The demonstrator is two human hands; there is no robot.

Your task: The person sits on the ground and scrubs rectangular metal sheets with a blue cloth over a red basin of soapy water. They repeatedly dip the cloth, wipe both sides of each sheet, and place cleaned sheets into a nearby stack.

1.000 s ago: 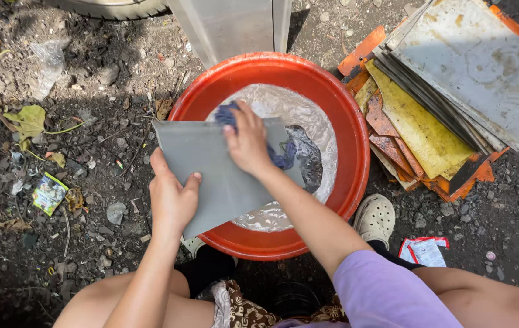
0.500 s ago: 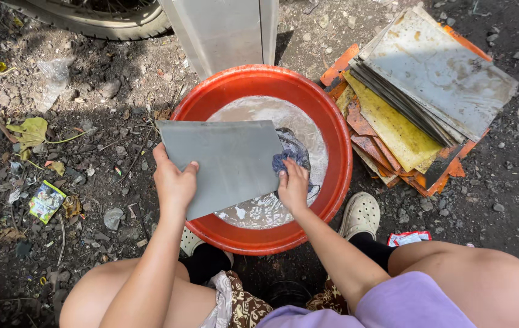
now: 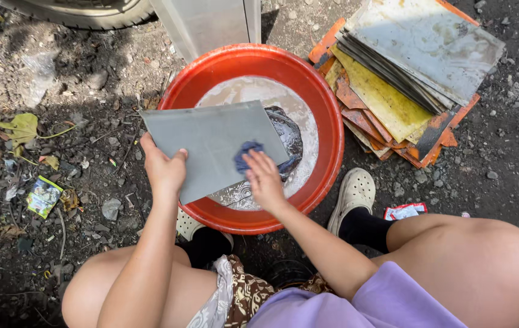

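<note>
A grey rectangular plate lies tilted over a red plastic basin of soapy, cloudy water. My left hand grips the plate's near left edge. My right hand presses a small blue cloth against the plate's lower right part. A dark wet cloth sits in the water just beyond the plate's right edge.
A stack of grey, yellow and orange plates lies on the ground right of the basin. A grey upright panel and a tyre stand behind it. Dirt, stones, leaves and wrappers cover the ground; my white shoes flank the basin.
My right hand moved from the plate's far edge to its right side, then onto its lower right with the blue cloth. The left hand kept hold of the plate.
</note>
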